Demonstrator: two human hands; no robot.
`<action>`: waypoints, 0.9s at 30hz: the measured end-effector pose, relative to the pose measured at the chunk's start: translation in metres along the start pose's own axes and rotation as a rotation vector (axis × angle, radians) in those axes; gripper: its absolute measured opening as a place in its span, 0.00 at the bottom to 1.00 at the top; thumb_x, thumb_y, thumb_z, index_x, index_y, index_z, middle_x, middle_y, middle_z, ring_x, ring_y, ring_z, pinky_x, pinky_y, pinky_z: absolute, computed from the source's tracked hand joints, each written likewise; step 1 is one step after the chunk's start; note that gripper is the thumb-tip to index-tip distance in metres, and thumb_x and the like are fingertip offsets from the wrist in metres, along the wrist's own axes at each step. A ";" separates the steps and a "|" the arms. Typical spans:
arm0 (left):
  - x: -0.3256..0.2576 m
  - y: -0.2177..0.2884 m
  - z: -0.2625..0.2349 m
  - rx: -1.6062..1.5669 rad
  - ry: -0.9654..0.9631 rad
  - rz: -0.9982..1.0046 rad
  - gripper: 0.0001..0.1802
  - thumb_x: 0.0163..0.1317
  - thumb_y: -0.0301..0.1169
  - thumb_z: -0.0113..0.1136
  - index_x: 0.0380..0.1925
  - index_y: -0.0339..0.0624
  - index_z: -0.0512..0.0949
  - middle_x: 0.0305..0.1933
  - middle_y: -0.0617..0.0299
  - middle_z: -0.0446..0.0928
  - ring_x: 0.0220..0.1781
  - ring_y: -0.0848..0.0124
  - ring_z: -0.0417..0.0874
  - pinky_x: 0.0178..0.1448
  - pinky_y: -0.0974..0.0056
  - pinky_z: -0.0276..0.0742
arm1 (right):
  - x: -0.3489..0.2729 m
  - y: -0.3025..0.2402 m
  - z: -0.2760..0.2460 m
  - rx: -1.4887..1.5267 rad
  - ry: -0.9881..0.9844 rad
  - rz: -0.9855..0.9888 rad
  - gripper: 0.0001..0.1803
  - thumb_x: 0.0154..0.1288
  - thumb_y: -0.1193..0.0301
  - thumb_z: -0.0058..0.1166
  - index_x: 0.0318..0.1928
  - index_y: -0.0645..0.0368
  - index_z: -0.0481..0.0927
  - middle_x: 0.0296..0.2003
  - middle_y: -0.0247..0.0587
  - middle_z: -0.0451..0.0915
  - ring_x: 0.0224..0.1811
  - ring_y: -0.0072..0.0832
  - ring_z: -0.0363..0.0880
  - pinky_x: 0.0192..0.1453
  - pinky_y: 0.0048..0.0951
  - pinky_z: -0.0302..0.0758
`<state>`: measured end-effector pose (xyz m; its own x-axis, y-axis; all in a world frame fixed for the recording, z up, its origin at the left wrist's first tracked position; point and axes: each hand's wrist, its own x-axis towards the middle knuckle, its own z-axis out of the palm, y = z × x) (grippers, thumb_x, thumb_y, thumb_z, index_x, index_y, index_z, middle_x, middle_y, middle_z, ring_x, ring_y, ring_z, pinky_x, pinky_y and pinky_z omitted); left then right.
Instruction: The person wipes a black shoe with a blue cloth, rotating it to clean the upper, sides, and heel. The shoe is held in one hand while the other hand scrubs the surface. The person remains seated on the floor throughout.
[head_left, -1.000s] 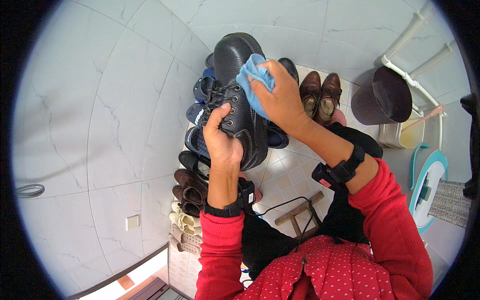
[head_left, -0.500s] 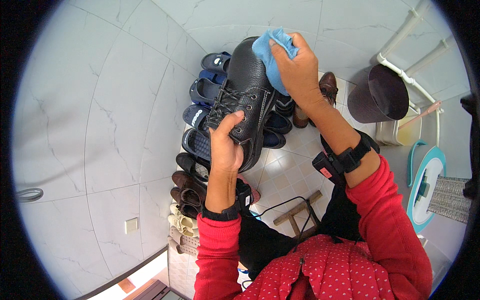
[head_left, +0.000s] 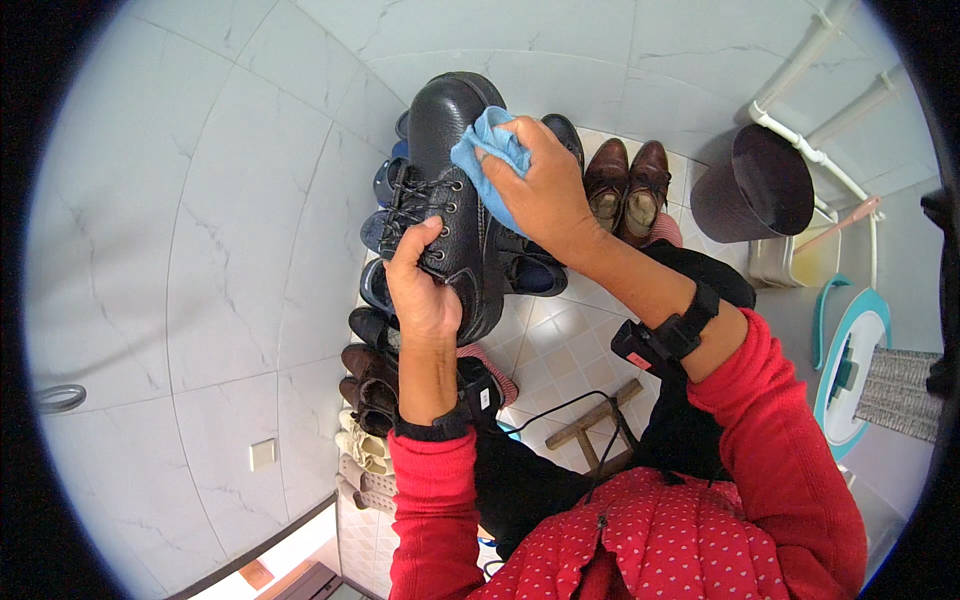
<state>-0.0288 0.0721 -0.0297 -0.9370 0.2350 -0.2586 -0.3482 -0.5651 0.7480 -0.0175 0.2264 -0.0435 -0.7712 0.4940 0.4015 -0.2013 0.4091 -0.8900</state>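
A black leather lace-up shoe (head_left: 450, 125) is held up in front of me, its toe pointing away. My left hand (head_left: 425, 290) grips it near the heel, with the thumb over the eyelets beside the black laces (head_left: 405, 205). In my right hand (head_left: 545, 195) is a bunched light-blue cloth (head_left: 490, 150), pressed against the shoe's right side just behind the toe. The fingers of my right hand are closed round the cloth. The shoe hides most of my left fingers.
Along the left wall stand slippers (head_left: 378, 285), brown shoes (head_left: 370, 365) and beige shoes (head_left: 365, 445). Brown leather shoes (head_left: 625, 190) sit at the back, near a dark bucket (head_left: 755, 185) and white pipes (head_left: 815, 155). A wooden stool (head_left: 595, 425) is between my legs; a teal-rimmed basin (head_left: 850, 375) leans right.
The shoe has moved a little to the left. My right hand and the cloth have shifted left and down, from beside the toe toward the laces. The brown shoes behind show more.
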 end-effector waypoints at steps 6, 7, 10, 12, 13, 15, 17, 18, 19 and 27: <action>-0.007 -0.006 0.005 0.080 -0.024 -0.031 0.18 0.55 0.26 0.58 0.46 0.31 0.77 0.43 0.52 0.82 0.42 0.60 0.84 0.53 0.56 0.79 | 0.023 0.004 -0.014 -0.045 0.133 0.031 0.15 0.57 0.64 0.60 0.39 0.60 0.75 0.34 0.52 0.76 0.37 0.51 0.78 0.41 0.45 0.73; -0.009 -0.007 0.005 0.103 -0.035 -0.033 0.18 0.55 0.26 0.58 0.46 0.31 0.77 0.43 0.52 0.82 0.42 0.60 0.84 0.53 0.57 0.79 | 0.027 0.005 -0.018 -0.023 0.162 0.043 0.15 0.57 0.64 0.60 0.38 0.62 0.75 0.32 0.52 0.77 0.35 0.50 0.78 0.40 0.43 0.74; -0.011 -0.006 0.007 0.132 -0.083 -0.060 0.18 0.54 0.25 0.59 0.46 0.31 0.77 0.43 0.53 0.82 0.43 0.60 0.84 0.54 0.57 0.79 | 0.038 0.007 -0.026 0.030 0.231 0.060 0.15 0.58 0.63 0.60 0.38 0.63 0.76 0.33 0.52 0.78 0.34 0.48 0.78 0.40 0.41 0.74; -0.013 -0.005 0.007 0.155 -0.100 -0.061 0.18 0.54 0.25 0.59 0.46 0.31 0.77 0.43 0.53 0.82 0.43 0.60 0.84 0.53 0.57 0.79 | 0.041 0.008 -0.028 0.049 0.253 0.055 0.16 0.59 0.63 0.60 0.38 0.64 0.77 0.33 0.52 0.79 0.35 0.47 0.79 0.41 0.40 0.74; -0.013 -0.006 0.007 0.137 -0.091 -0.064 0.17 0.53 0.24 0.59 0.45 0.31 0.77 0.42 0.53 0.82 0.41 0.61 0.84 0.51 0.58 0.80 | 0.042 0.008 -0.029 0.050 0.254 0.048 0.16 0.59 0.63 0.60 0.38 0.64 0.77 0.32 0.53 0.79 0.35 0.47 0.79 0.41 0.40 0.74; -0.012 -0.006 0.007 0.093 -0.082 -0.075 0.17 0.52 0.21 0.59 0.45 0.29 0.77 0.41 0.53 0.82 0.39 0.63 0.84 0.46 0.61 0.82 | 0.041 0.009 -0.029 0.038 0.220 0.062 0.16 0.58 0.63 0.60 0.38 0.64 0.77 0.32 0.53 0.79 0.35 0.48 0.79 0.42 0.40 0.74; -0.011 -0.007 0.005 0.141 -0.053 -0.045 0.17 0.53 0.24 0.58 0.45 0.30 0.77 0.42 0.53 0.82 0.41 0.61 0.84 0.51 0.58 0.80 | 0.037 0.009 -0.028 0.012 0.149 0.102 0.16 0.58 0.63 0.60 0.39 0.63 0.77 0.34 0.54 0.79 0.36 0.48 0.79 0.42 0.41 0.74; -0.011 -0.008 0.003 0.163 -0.040 -0.028 0.18 0.54 0.25 0.58 0.45 0.31 0.77 0.42 0.53 0.82 0.42 0.59 0.84 0.53 0.56 0.79 | 0.034 0.009 -0.025 0.003 0.128 0.104 0.16 0.58 0.63 0.60 0.39 0.63 0.76 0.34 0.54 0.79 0.36 0.49 0.79 0.42 0.41 0.74; -0.008 -0.008 0.002 0.136 -0.025 -0.029 0.17 0.54 0.26 0.58 0.45 0.31 0.77 0.42 0.53 0.82 0.42 0.59 0.84 0.52 0.56 0.79 | 0.031 0.009 -0.022 -0.006 0.106 0.106 0.17 0.57 0.63 0.60 0.40 0.63 0.76 0.35 0.54 0.79 0.37 0.49 0.79 0.42 0.42 0.75; 0.001 -0.004 -0.005 0.033 0.005 -0.026 0.17 0.54 0.26 0.58 0.45 0.31 0.77 0.42 0.53 0.82 0.42 0.60 0.84 0.52 0.56 0.79 | 0.011 0.009 -0.004 -0.031 0.086 -0.029 0.14 0.63 0.64 0.58 0.40 0.63 0.76 0.29 0.45 0.79 0.30 0.28 0.77 0.37 0.31 0.74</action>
<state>-0.0289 0.0709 -0.0361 -0.9277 0.2457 -0.2811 -0.3715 -0.5323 0.7607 -0.0253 0.2379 -0.0460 -0.7104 0.5451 0.4451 -0.2032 0.4467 -0.8713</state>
